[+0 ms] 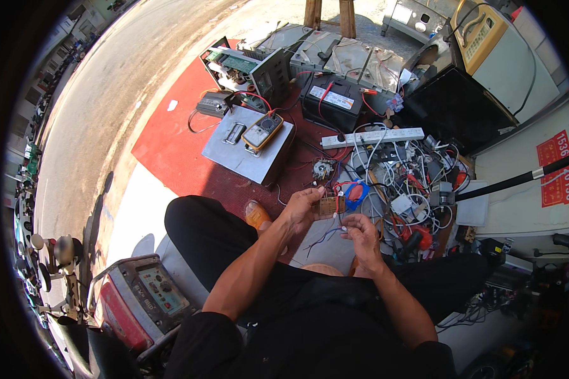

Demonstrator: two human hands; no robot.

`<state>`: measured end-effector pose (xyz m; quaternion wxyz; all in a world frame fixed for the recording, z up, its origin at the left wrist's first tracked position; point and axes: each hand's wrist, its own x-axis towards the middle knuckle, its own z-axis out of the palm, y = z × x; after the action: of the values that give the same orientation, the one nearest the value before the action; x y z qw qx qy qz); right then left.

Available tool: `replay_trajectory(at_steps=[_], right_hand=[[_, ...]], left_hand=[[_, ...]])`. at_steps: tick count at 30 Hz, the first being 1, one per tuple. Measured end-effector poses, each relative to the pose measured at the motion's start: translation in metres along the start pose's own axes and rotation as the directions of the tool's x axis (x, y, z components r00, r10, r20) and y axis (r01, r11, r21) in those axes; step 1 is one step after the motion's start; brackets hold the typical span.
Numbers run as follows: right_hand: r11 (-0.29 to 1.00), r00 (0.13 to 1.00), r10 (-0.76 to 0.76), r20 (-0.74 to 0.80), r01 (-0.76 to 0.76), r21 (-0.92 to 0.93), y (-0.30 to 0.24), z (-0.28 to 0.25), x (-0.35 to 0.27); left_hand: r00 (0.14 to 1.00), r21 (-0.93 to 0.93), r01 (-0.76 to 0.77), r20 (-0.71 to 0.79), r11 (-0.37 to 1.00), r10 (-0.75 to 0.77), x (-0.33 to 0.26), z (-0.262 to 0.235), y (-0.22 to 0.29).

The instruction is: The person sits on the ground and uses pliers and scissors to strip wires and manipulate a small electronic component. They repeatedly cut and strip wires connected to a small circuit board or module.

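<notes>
Between the thumb and fingers of my left hand is a small brown circuit board, held up in front of my lap. Red and dark wires run from it. My right hand is just right of and below the board, its fingertips pinched on thin wires whose loose ends hang down to the left. Behind the board lie a blue piece with red wire about it and a small round metal part. The exact grip of the right fingertips is hard to make out.
Ahead are a metal box bearing a yellow multimeter, a black battery and an opened device. A white power strip borders tangled cables at right. A generator stands at lower left.
</notes>
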<state>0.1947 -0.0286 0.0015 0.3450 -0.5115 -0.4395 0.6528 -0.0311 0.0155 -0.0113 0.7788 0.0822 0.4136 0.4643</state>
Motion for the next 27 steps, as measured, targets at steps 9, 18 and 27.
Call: replay_trajectory(at_steps=[9,18,27], right_hand=[[0.694,0.908,0.138,0.396,-0.374,0.615,-0.026,0.012,-0.007],[0.945,0.957,0.149,0.25,-0.213,0.25,-0.014,-0.006,0.003],[0.871,0.908,-0.405,-0.105,0.349,-0.346,-0.022,-0.017,0.038]], left_hand=[[0.996,0.042,-0.013,0.091,0.999,0.009,0.003,-0.004,0.0],[0.992,-0.003,-0.05,0.118,0.999,0.05,0.007,-0.008,0.0],[0.986,0.039,-0.094,0.142,0.995,0.087,0.001,0.009,0.0]])
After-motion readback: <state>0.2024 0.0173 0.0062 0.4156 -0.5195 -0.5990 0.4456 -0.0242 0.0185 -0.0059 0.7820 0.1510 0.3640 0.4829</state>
